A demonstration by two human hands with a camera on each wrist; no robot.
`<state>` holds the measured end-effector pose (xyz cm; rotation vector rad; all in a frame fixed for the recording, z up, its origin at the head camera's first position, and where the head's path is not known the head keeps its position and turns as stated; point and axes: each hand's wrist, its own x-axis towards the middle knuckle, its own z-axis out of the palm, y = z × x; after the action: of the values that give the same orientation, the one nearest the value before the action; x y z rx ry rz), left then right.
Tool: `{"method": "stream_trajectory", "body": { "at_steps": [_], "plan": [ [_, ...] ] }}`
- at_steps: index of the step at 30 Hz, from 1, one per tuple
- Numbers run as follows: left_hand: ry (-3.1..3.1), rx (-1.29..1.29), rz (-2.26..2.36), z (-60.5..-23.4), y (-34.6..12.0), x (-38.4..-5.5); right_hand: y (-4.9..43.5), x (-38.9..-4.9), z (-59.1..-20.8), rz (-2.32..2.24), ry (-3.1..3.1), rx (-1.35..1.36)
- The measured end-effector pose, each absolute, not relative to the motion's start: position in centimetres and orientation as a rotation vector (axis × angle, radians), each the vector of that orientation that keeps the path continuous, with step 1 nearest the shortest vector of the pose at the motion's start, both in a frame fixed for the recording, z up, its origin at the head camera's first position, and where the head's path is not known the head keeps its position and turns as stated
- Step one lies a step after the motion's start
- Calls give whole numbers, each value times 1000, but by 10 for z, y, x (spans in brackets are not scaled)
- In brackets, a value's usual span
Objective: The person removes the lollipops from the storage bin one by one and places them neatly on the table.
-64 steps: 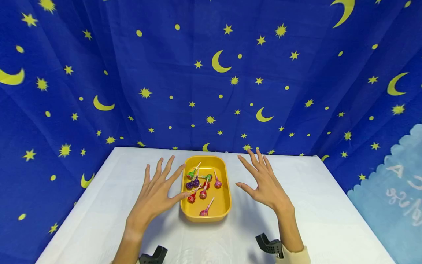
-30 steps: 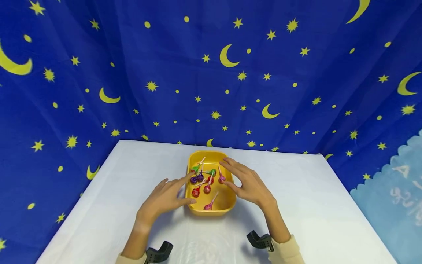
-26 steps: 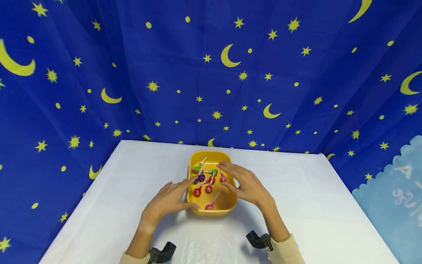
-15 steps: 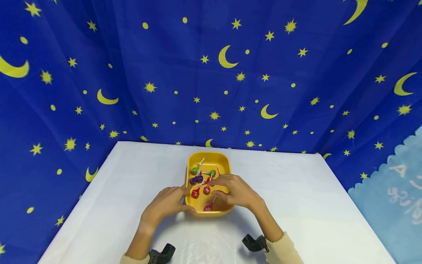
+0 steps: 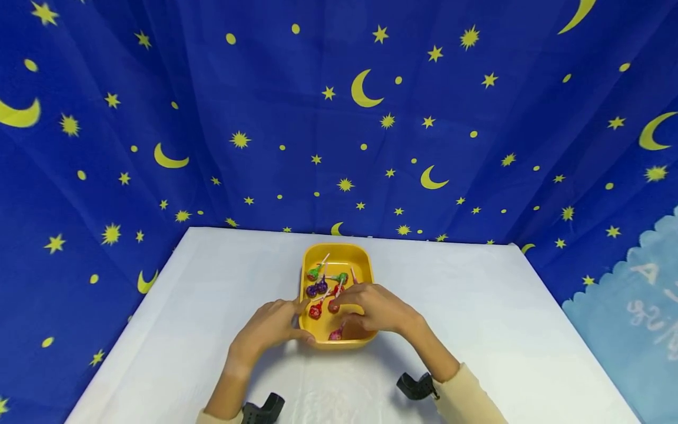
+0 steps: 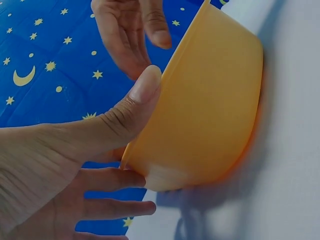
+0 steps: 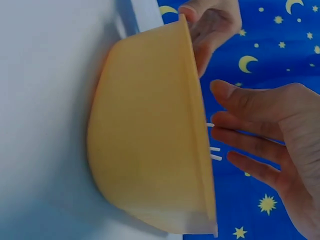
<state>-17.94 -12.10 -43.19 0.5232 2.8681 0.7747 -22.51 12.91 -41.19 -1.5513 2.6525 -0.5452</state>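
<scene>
A yellow plastic tub [image 5: 339,345] stands on the white table, holding several wrapped lollipops: two purple ones [image 5: 316,288] side by side, a green one [image 5: 342,278], a red one [image 5: 315,311] and a pink one [image 5: 336,334] near the front. My left hand [image 5: 267,327] grips the tub's front left corner; in the left wrist view its thumb [image 6: 148,85] lies along the rim. Over the right half of the tub my right hand [image 5: 378,309] reaches in, thumb and fingers apart, fingertips right at a reddish lollipop [image 5: 333,307]. A pink lollipop [image 5: 354,275] behind that hand is partly hidden.
The white-covered table [image 5: 477,306] spreads out around the tub. Behind and beside it hangs a blue curtain [image 5: 296,118] with yellow moons and stars. A light blue panel with white writing [image 5: 635,306] is at the right.
Both hands have come inward from spread positions beside the tub. The left has taken hold of the front left rim; the right has moved in over the lollipops, its fingers bending.
</scene>
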Motion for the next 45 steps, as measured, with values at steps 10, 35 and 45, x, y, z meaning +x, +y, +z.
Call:
{"method": "stream_trajectory", "body": {
  "at_steps": [10,35,45],
  "plan": [
    [2800,466,811,-431,-116,-182,130,-227,-423,-468,2520,-1540],
    [2738,411,863,-432,-118,-180,125,-233,-434,-394,2417,-1445],
    [2734,404,868,-436,-119,-181,129,-234,-429,-402,2393,-1404]
  ]
}}
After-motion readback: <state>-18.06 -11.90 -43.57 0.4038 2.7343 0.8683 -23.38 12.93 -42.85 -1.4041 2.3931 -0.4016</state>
